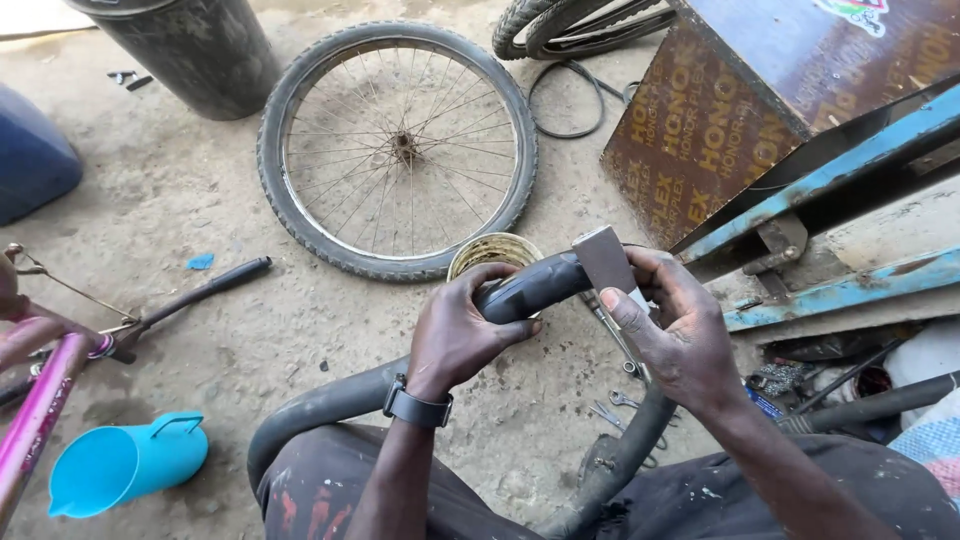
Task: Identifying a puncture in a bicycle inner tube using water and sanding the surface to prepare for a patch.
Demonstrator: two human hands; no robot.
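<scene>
Left hand (462, 330) wraps the black inner tube (530, 292) at centre, grip pressed around it; right hand (672, 330) pinches a small grey block (604, 260) at its 12 o'clock; tube looks soft, light, floppy—best held close beside the worked spot.

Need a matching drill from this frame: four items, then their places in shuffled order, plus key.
Items:
1. bicycle wheel
2. light blue plastic jug
3. black inner tube
4. small spanners

Places:
A. lying on its side on the ground at lower left
B. gripped by the left hand, with the right hand pressing a grey flat block on it
C. flat on the ground beyond the hands
D. on the ground under the right hand

Pairs: 1-C, 2-A, 3-B, 4-D
</scene>
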